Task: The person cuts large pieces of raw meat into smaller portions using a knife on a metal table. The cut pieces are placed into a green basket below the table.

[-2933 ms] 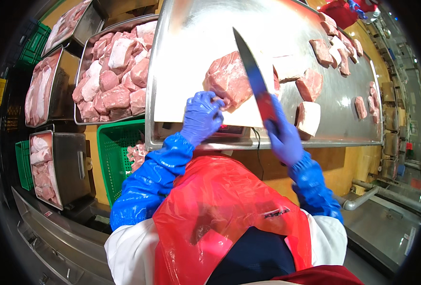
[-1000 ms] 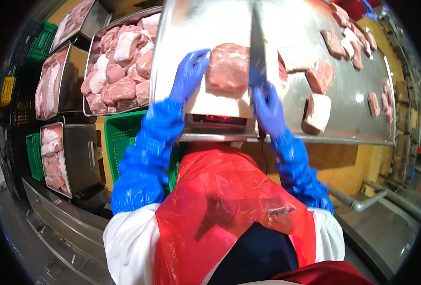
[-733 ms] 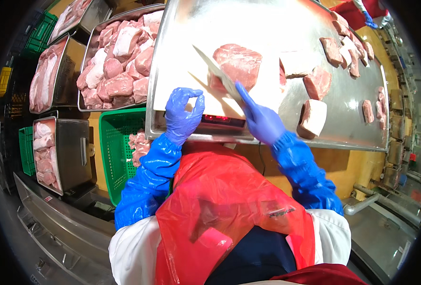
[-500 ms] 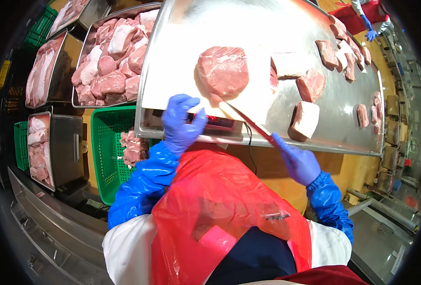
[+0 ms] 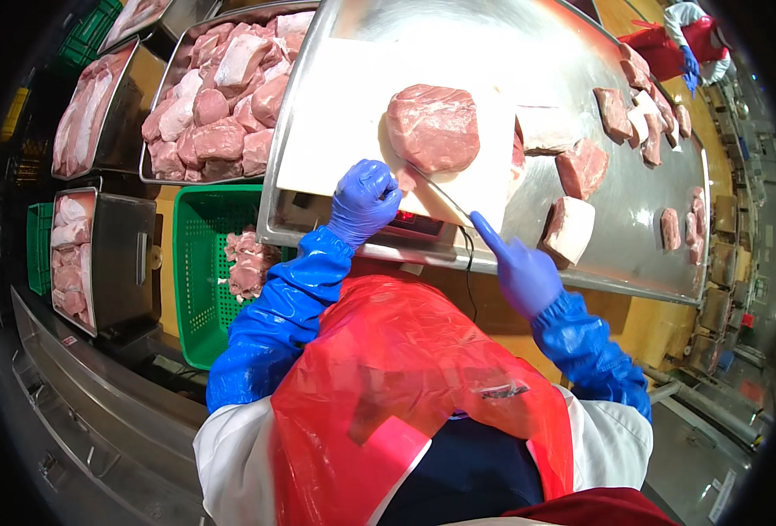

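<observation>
Though fisted, left hand contents hidden; knife blade barely visible from clenched right hand.

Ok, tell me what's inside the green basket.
The green basket holds a few pink meat pieces at its right side. The left arm and the steel table cover the rest there.

The right hand has drawn back off the meat to the near edge of the surface, and its knife now lies low and edge-on, hard to make out. The left hand has left the pork slab and curled shut beside the white cutting board.
</observation>
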`<state>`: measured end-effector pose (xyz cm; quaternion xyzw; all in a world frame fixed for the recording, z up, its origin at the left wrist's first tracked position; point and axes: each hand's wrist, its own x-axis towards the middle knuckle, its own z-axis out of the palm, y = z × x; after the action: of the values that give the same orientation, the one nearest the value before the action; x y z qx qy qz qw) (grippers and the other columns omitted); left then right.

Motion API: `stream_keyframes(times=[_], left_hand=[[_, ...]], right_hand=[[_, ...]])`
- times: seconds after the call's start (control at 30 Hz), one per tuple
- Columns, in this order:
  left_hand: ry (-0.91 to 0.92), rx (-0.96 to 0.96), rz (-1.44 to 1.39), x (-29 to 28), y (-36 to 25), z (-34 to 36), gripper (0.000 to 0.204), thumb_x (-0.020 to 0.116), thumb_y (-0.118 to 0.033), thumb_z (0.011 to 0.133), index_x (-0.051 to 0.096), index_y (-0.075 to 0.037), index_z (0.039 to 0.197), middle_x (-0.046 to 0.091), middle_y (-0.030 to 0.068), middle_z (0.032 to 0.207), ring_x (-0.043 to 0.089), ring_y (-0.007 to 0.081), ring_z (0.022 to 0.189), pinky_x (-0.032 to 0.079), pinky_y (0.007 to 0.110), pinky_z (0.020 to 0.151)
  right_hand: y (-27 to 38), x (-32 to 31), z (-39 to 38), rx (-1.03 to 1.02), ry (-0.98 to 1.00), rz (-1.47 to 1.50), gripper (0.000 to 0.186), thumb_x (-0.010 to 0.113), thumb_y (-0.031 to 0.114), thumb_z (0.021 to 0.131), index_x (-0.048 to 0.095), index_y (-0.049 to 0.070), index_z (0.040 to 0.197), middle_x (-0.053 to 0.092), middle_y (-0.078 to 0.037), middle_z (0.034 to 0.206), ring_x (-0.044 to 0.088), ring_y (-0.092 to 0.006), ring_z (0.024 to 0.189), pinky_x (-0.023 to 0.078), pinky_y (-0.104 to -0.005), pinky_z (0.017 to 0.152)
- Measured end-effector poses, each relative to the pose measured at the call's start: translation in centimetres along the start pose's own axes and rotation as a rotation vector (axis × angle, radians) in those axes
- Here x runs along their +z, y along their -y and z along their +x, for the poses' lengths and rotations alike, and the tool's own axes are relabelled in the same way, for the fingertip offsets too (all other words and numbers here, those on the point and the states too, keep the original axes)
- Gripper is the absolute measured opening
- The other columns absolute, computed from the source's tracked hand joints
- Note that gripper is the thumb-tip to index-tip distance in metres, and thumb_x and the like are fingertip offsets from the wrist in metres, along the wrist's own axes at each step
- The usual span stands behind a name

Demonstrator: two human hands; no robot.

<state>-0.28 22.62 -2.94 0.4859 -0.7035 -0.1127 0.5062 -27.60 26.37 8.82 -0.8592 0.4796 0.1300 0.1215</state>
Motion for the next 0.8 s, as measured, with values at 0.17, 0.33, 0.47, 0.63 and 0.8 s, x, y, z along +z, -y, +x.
stream_keyframes(times=[0.17, 0.33, 0.47, 0.63, 0.8], left_hand=[[-0.098, 0.018, 0.076, -0.7, -0.9, 1.2, 0.017, 0.071, -0.001, 0.069, 0.059, -0.007, 0.08, 0.058, 0.0101, 0.084, 0.058, 0.0317, 0.081, 0.048, 0.045, 0.071], [0.18, -0.075, 0.288, -2.8, 0.8, 3.9, 0.023, 0.07, -0.013, 0.078, 0.065, -0.009, 0.101, 0.062, 0.01, 0.108, 0.057, 0.0326, 0.108, 0.047, 0.048, 0.093], [-0.055, 0.055, 0.391, -5.3, 13.2, 4.0, 0.013, 0.056, -0.016, 0.09, 0.067, -0.011, 0.095, 0.066, 0.0169, 0.096, 0.064, 0.0375, 0.096, 0.049, 0.054, 0.08], [0.515, -0.793, 0.746, -19.2, 14.2, -9.9, 0.037, 0.059, -0.034, 0.091, 0.061, -0.005, 0.113, 0.059, 0.0268, 0.117, 0.059, 0.0472, 0.107, 0.05, 0.059, 0.084], [0.156, -0.193, 0.338, -11.0, 3.9, -0.5, 0.082, 0.081, -0.03, 0.079, 0.043, -0.009, 0.149, 0.035, 0.0293, 0.153, 0.033, 0.0464, 0.143, 0.03, 0.052, 0.117]], right_hand=[[5.2, -0.3, 11.7, -0.023, -0.245, 0.22, 0.084, 0.053, 0.001, 0.088, 0.022, 0.032, 0.161, 0.068, -0.021, 0.088, 0.069, -0.0395, 0.076, 0.055, -0.0501, 0.067], [2.9, -5.1, 8.2, 0.015, -0.337, 0.668, 0.066, 0.051, 0.004, 0.1, 0.029, 0.018, 0.16, 0.058, -0.02, 0.142, 0.07, -0.0237, 0.103, 0.051, -0.0336, 0.09], [-1.7, -6.8, 8.2, 0.187, -0.483, 1.174, 0.073, 0.056, 0.006, 0.097, 0.025, 0.02, 0.162, 0.062, -0.003, 0.084, 0.056, -0.006, 0.065, 0.046, -0.0203, 0.051], [-5.9, -2.4, 15.6, 0.344, -0.639, 1.543, 0.084, 0.057, 0.006, 0.095, 0.009, 0.014, 0.163, 0.063, -0.008, 0.093, 0.059, -0.0121, 0.07, 0.051, -0.0275, 0.056], [3.5, 2.7, 27.6, 0.238, -1.091, 1.433, 0.083, 0.056, -0.002, 0.095, 0.009, 0.012, 0.162, 0.059, -0.011, 0.097, 0.058, -0.0155, 0.069, 0.051, -0.0294, 0.054]])
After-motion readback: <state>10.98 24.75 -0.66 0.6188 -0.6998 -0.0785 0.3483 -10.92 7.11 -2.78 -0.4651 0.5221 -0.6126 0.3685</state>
